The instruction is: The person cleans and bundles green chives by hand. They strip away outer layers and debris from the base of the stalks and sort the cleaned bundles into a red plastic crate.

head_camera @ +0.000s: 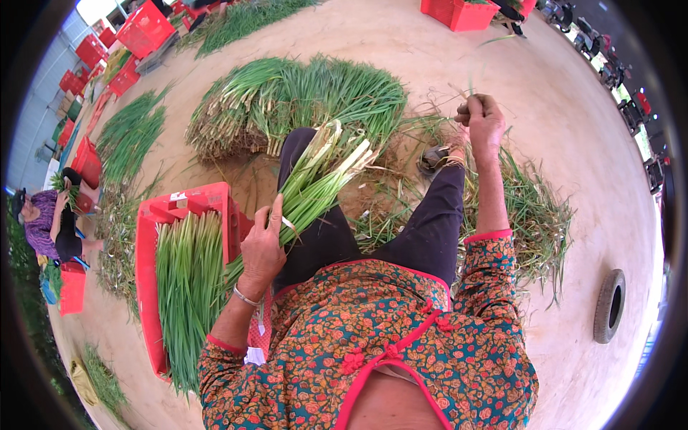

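Observation:
My left hand (263,250) grips a bunch of long green leafy stalks (317,188), which look like garlic chives or young garlic. Their pale ends point up and to the right over my knee, and a narrow white band lies round them beside my fingers. Raised at the upper right, my right hand (482,121) pinches a few thin dry strands or leaves between thumb and fingers. Left of my leg, a red plastic crate (228,215) holds more green stalks (188,290) laid side by side. A large heap of untrimmed stalks (333,91) with brown roots lies before my knees.
Loose leaf scraps (537,226) lie on the floor to the right, beyond them a tyre (609,306). Another person (45,223) sits at the far left near red crates. More green heaps (131,134) lie at left. Another red crate (462,13) stands at the top.

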